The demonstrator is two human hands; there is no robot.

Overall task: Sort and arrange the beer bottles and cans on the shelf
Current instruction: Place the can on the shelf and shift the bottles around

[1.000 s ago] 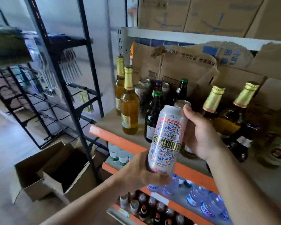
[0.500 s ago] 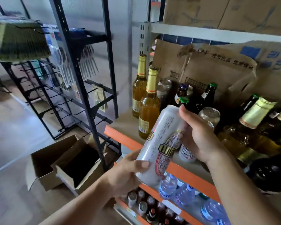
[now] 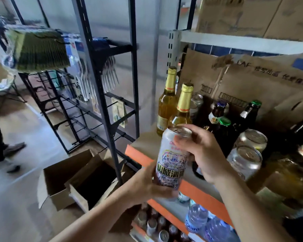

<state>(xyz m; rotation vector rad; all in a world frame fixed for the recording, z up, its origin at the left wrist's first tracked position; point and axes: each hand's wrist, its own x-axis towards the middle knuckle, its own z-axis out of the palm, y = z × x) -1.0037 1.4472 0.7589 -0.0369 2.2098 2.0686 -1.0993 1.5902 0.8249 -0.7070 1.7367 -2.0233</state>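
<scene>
White patterned beer can (image 3: pixel 172 160) held upright over orange front edge of shelf (image 3: pixel 138 155) – base gripped by left hand (image 3: pixel 148 185), top gripped by right hand (image 3: pixel 202 151). Gold-foil amber glass bottles (image 3: pixel 166 109) at shelf's left-back corner.

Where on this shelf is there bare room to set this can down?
Bare patch at the left front corner of the shelf, between the orange edge and the gold-capped bottles. Right of them, dark bottles and silver cans stand packed.

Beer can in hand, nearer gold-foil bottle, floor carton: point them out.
beer can (image 3: pixel 171 166): head view, label.
nearer gold-foil bottle (image 3: pixel 185 100): head view, foil neck.
floor carton (image 3: pixel 56 198): head view, outer wall.
</scene>
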